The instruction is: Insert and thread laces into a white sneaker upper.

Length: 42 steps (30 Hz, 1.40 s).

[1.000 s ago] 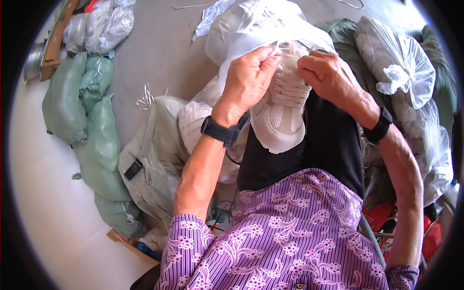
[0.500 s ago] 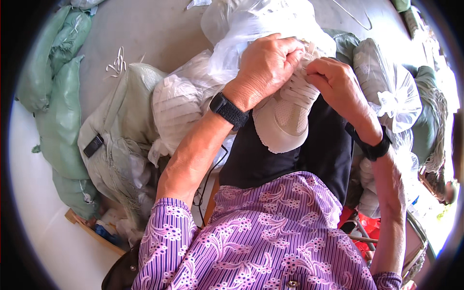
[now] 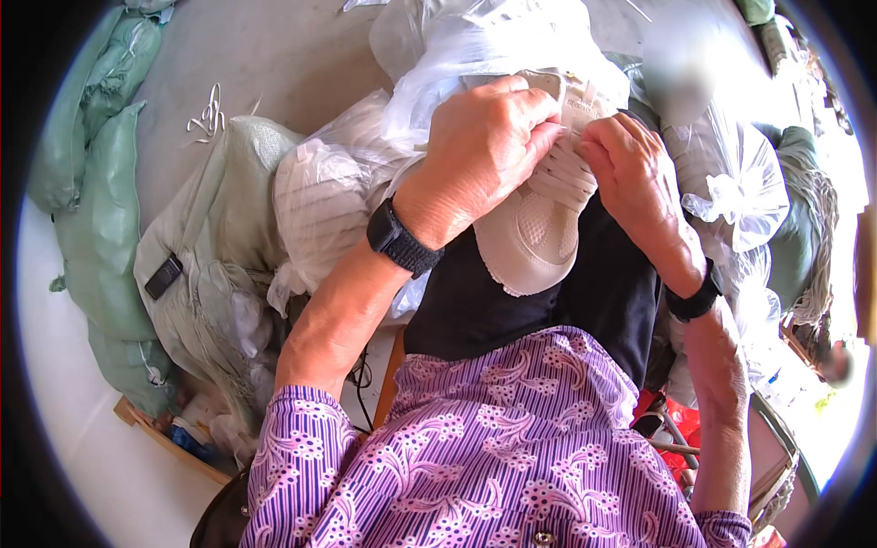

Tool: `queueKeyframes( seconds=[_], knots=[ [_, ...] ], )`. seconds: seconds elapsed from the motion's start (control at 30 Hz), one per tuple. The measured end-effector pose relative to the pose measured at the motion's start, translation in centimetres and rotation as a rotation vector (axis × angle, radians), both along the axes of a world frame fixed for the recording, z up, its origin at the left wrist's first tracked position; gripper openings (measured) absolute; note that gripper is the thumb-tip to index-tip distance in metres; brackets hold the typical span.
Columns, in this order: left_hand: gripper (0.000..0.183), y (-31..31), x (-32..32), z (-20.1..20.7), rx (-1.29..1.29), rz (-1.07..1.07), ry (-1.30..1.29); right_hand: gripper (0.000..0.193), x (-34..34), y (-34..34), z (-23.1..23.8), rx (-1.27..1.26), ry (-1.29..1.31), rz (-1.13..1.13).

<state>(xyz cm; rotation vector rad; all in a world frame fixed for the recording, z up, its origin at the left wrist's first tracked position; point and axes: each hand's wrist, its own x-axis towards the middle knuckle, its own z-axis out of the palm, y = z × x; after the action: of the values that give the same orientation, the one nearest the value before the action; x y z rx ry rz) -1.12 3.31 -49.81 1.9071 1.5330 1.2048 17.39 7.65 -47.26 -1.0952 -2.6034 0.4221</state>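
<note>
A white sneaker [image 3: 534, 233] rests toe-down on my black-clad lap. My left hand [image 3: 484, 151] grips its upper side near the tongue, fingers curled over the laces. My right hand [image 3: 635, 187] pinches the white laces [image 3: 566, 173] on the other side, touching the left fingertips. Each wrist carries a black band. A purple patterned shirt fills the lower picture.
Clear plastic bags of white goods [image 3: 475, 46] pile up beyond the shoe and at the right [image 3: 731, 183]. Pale green sacks [image 3: 100, 228] lie on the grey floor at the left, one with a black tag [image 3: 164, 277]. A wooden edge [image 3: 164, 438] shows low left.
Both hands have stayed on the sneaker, working at its laces. The view has shifted right, so the green sacks sit further left in the picture.
</note>
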Motion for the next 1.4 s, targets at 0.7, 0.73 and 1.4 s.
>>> queueKeyframes(
  seconds=[0.7,0.73,1.4],
  knots=[
    [0.005,0.0,1.7,0.5,-0.017,0.005,0.206,0.007,0.1,0.6,-1.1,-0.048,0.115,-0.037],
    [0.006,-0.1,1.7,0.6,-0.015,0.006,0.221,0.007,0.2,0.6,-1.2,-0.063,0.134,-0.033],
    [0.005,0.3,2.9,1.4,-0.101,0.043,0.393,0.01,0.2,0.4,-2.4,-0.054,0.205,-0.055]
  ],
)
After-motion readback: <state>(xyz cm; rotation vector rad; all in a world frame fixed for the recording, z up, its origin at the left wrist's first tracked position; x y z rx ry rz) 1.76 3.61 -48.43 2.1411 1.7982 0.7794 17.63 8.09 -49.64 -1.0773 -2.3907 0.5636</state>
